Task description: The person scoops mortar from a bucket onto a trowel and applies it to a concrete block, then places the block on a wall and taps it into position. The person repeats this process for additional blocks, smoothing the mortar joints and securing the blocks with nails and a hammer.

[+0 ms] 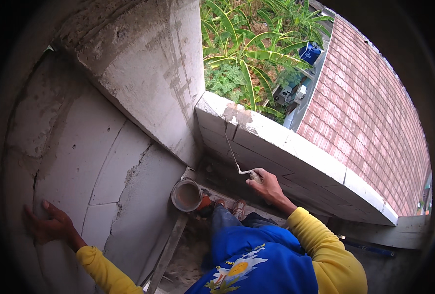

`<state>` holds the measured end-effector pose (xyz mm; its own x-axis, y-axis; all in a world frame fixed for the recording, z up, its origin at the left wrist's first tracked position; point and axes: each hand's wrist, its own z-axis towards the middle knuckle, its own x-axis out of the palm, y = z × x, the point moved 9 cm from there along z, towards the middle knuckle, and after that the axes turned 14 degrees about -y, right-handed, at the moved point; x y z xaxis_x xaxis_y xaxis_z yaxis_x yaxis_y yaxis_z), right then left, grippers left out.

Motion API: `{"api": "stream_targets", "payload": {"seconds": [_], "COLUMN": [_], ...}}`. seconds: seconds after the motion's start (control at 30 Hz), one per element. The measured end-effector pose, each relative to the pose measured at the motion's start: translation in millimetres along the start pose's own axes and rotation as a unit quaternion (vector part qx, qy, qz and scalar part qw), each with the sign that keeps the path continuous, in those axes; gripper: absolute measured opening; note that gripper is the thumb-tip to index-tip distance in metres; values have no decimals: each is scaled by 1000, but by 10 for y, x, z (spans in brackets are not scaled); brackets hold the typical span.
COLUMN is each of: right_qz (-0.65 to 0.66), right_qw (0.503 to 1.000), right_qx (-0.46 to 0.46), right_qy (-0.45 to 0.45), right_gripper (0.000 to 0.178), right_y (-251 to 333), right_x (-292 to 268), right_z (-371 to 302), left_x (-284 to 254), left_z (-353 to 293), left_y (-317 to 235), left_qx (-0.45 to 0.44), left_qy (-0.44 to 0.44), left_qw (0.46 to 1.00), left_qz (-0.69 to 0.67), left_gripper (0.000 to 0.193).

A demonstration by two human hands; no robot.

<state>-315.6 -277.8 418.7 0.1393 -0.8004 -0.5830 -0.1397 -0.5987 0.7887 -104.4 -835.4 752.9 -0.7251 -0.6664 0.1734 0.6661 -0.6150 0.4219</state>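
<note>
My right hand (265, 186) is closed around the handle of a trowel (232, 153). Its thin blade shows nearly edge-on, pointing up toward the low block wall (306, 149) in front. At the left, my left hand (51, 224) rests against the pale block wall (87, 161) with its fingers apart and nothing in them. Grey mortar covers part of that wall (146, 196). Between my hands and below them, a round bucket (186, 195) with grey contents stands near my feet.
A thick concrete column (153, 73) rises at the corner between the walls. A wooden plank (167, 252) runs below the bucket. A blue spirit level (367, 248) lies at the lower right. Beyond the low wall are green plants (249, 54) and a red tiled roof (364, 93).
</note>
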Motion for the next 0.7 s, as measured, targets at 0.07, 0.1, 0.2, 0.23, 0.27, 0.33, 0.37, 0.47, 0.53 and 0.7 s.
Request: {"api": "stream_targets", "payload": {"seconds": [0.07, 0.1, 0.2, 0.23, 0.27, 0.33, 0.37, 0.47, 0.53, 0.7], "right_qz": [7, 37, 130, 126, 121, 167, 183, 199, 204, 101], "right_qw": [1000, 998, 984, 983, 982, 973, 970, 966, 965, 985], "right_qx": [-13, 21, 106, 105, 102, 110, 119, 129, 133, 70], "right_qy": [-28, -39, -61, -82, -101, -116, -109, -106, -100, -125], "right_gripper": [53, 52, 47, 45, 43, 40, 40, 39, 39, 39], "right_y": [-77, -168, -425, -464, -471, -529, -522, -414, -434, -434], "right_x": [36, 43, 67, 18, -32, -74, -67, -66, -38, -49], "right_z": [-103, -113, -84, -43, 2, 80, 107, 125, 125, 51], "left_x": [13, 16, -32, -50, -47, -50, -53, -41, -70, -107], "left_z": [-36, -14, 66, 117, 125, 140, 172, 168, 213, 167], "left_y": [-13, -36, -119, -141, -152, -169, -169, -147, -170, -249], "left_qx": [11, 16, 27, 30, 26, 20, 20, 21, 22, 14], "left_qy": [-13, -20, -39, -42, -38, -31, -30, -31, -37, -48], "left_qw": [1000, 1000, 999, 999, 999, 999, 999, 999, 999, 999], "left_qz": [8, 12, -6, -13, -13, -15, -16, -19, -22, -17], "left_gripper": [52, 51, 51, 51, 51, 51, 52, 52, 52, 52]}}
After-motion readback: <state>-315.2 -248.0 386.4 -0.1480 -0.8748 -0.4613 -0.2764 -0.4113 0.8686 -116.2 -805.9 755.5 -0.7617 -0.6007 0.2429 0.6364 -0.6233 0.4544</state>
